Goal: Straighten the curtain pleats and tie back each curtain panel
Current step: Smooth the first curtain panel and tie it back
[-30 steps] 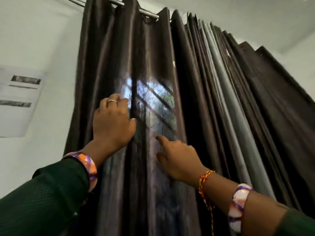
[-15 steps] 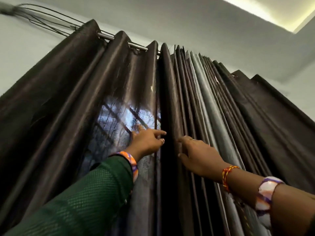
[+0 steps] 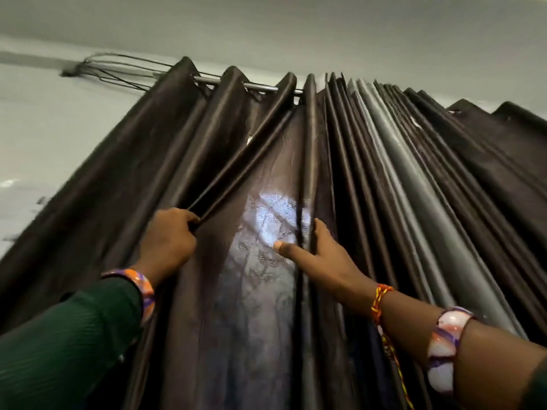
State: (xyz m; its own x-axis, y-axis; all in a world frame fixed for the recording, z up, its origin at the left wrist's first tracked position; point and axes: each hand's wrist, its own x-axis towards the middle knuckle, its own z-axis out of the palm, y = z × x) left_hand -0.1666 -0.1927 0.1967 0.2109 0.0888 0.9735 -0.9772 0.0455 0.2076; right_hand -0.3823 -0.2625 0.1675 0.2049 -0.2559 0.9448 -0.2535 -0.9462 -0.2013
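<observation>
A dark brown satin curtain [image 3: 165, 161] hangs in deep pleats from a metal rod [image 3: 260, 86] near the ceiling. My left hand [image 3: 168, 241] grips a narrow fold [image 3: 236, 173] that runs up and right to the rod. My right hand [image 3: 319, 255] holds the edge of a vertical pleat [image 3: 309, 173], thumb out in front and fingers behind the fabric. Between my hands a flat stretch of cloth [image 3: 260, 276] lets window light through. Tightly bunched pleats, some grey [image 3: 393, 173], fill the right side.
A white wall [image 3: 44, 149] lies left of the curtain and the ceiling [image 3: 296, 28] is just above the rod. A bundle of thin dark wires [image 3: 112, 69] runs along the wall to the rod's left end.
The view has tilted further up. My left hand has gone from resting flat on the cloth to gripping a fold and pulling it left. My right hand has taken hold of a pleat's edge.
</observation>
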